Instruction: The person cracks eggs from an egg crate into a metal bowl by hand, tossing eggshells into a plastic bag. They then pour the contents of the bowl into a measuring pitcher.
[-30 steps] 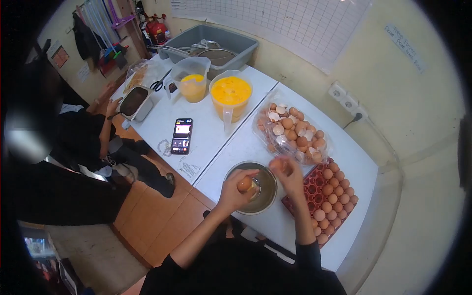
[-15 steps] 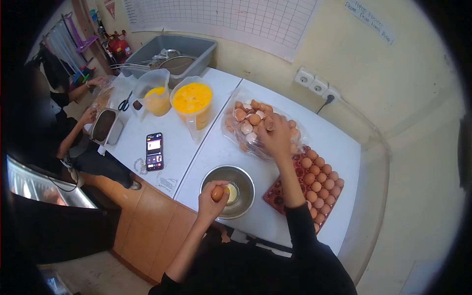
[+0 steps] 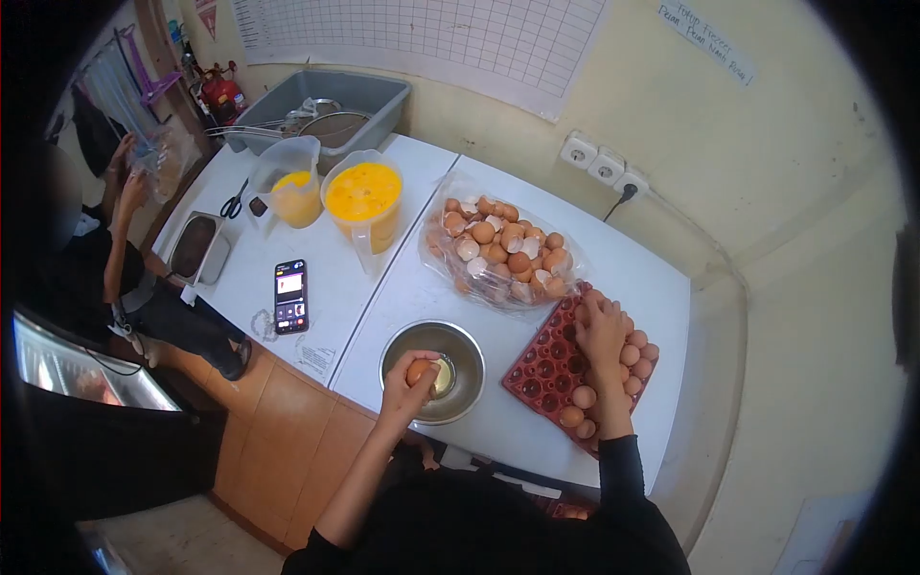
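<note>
1. The left hand [image 3: 405, 391] is holding an egg [image 3: 418, 371] in a closed grip over the left side of the bowl [image 3: 467, 379].
2. The right hand [image 3: 602, 335] is resting over the tray [image 3: 537, 374]; whether its grip is holding anything, I cannot tell.
3. A bag of shells [image 3: 503, 251] is lying on the surface [image 3: 484, 331].

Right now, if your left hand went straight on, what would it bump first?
Probably the clear plastic bag of brown eggshells; if low, the far rim of the round metal bowl. Depth's unclear.
</note>
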`<state>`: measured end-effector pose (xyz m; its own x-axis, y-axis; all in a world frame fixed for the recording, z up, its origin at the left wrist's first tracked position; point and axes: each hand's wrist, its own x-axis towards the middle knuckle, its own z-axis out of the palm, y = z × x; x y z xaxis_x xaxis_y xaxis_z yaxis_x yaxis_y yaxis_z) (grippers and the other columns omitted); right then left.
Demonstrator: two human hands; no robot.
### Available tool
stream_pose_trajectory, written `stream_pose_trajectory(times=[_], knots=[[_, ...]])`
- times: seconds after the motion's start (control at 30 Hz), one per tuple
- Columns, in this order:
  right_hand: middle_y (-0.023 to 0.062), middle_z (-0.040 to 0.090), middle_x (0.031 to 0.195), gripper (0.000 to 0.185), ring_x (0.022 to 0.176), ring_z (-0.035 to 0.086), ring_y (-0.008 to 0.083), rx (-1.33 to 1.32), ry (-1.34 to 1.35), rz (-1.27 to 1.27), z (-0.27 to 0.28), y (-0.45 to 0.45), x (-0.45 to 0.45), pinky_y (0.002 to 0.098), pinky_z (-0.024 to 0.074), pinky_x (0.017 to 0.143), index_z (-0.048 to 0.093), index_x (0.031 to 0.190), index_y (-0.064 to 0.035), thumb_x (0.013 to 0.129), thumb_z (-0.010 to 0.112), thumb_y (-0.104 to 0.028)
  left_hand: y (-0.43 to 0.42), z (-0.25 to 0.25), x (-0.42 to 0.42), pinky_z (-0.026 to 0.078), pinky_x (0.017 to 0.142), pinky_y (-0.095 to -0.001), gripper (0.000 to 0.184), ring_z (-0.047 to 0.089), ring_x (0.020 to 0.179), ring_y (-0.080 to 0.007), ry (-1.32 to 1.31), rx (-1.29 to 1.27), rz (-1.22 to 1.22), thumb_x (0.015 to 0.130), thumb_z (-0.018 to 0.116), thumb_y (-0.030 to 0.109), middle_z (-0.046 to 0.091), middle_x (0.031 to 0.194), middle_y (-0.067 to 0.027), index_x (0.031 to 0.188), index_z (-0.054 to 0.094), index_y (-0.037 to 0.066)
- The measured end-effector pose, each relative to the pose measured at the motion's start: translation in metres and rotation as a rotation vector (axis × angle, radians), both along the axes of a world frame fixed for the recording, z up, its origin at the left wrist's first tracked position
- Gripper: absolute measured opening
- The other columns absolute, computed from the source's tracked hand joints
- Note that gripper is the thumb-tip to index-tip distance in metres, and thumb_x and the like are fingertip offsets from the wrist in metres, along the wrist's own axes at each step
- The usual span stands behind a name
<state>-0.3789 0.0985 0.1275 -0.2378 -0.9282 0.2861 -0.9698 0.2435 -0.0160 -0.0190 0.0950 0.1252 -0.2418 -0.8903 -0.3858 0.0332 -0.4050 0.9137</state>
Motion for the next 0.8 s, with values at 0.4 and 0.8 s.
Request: stream_pose_trajectory(times=[0.4, 0.8], knots=[[0.007, 0.062, 0.101, 0.034, 0.091, 0.06, 0.0149, 0.04, -1.692, 0.134, 0.06, 0.02, 0.148, 0.0251, 0.0497, 0.074, 0.055, 0.122, 0.0014, 0.097, 0.061, -0.02, -0.007, -0.014, -0.006, 0.037, 0.053, -0.0231, 0.04, 0.051, 0.062, -0.0096, 0.366, 0.315, -0.034, 0.104, 0.037, 0.034, 0.067, 0.092, -0.0101, 0.118, 0.059, 0.005], [0.0127, 0.065, 0.103, 0.039, 0.086, 0.065, 0.0173, -0.292, -1.032, 0.492, 0.017, 0.042, 0.209, 0.0308, 0.0529, 0.073, 0.055, 0.128, -0.0018, 0.095, 0.066, -0.021, 0.003, -0.023, 0.001, 0.048, 0.076, -0.0256, 0.036, 0.061, 0.095, -0.0141, 0.526, 0.371, 0.037, 0.102, 0.044, 0.032, 0.062, 0.114, -0.0055, 0.124, 0.058, 0.009]])
